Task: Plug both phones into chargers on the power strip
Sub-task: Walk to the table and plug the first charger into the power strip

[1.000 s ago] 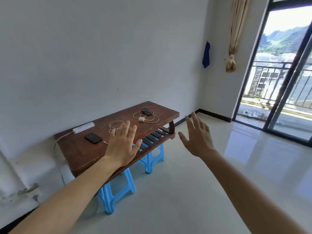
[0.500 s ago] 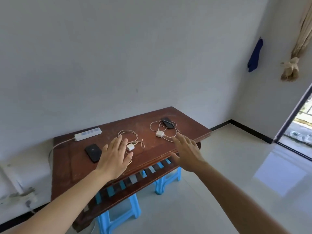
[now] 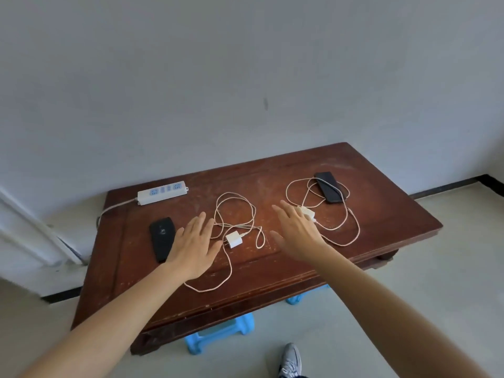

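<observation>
Left hand: held flat with fingers spread above the desk; nothing is gripped.
Right hand: likewise open and empty, palm down, fingers pointed toward the wall.
Left phone: laid flat just beside the left hand on its outer side, long axis running from the near edge toward the wall; partly hidden by the hand.
Right phone: placed beyond and to the right of the right hand, angled, with loops of cable lying across it.
Left charger: a white plug block found just right of the left thumb, prongs turned toward that hand, its cable coiled behind.
Right charger: partly covered by the right fingers; contact cannot be judged.
Power strip: set at the far left corner, sockets empty, well apart from both chargers.
Deciding relation: the strip lies ahead of the left hand, so that hand is judged nearer for plugging.
</observation>
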The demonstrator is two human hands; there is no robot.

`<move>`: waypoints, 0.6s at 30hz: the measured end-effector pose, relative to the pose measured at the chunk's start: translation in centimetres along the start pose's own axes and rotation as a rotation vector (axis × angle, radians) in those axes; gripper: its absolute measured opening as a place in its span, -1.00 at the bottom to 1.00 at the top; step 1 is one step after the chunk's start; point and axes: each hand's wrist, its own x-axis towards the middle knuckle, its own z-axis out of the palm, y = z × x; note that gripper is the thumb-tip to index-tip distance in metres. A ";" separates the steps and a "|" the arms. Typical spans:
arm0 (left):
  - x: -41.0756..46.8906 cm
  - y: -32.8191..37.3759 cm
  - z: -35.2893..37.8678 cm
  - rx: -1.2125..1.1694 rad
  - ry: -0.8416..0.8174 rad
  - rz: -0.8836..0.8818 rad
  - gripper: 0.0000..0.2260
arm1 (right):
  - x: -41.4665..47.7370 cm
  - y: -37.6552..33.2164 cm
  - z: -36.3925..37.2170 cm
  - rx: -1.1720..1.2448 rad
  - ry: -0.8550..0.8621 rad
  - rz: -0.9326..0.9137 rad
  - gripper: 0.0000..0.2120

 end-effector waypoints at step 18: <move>7.7 -5.6 10.9 -0.083 -0.377 -0.150 -0.42 | 13.7 -3.7 13.0 0.042 -0.537 -0.296 -0.40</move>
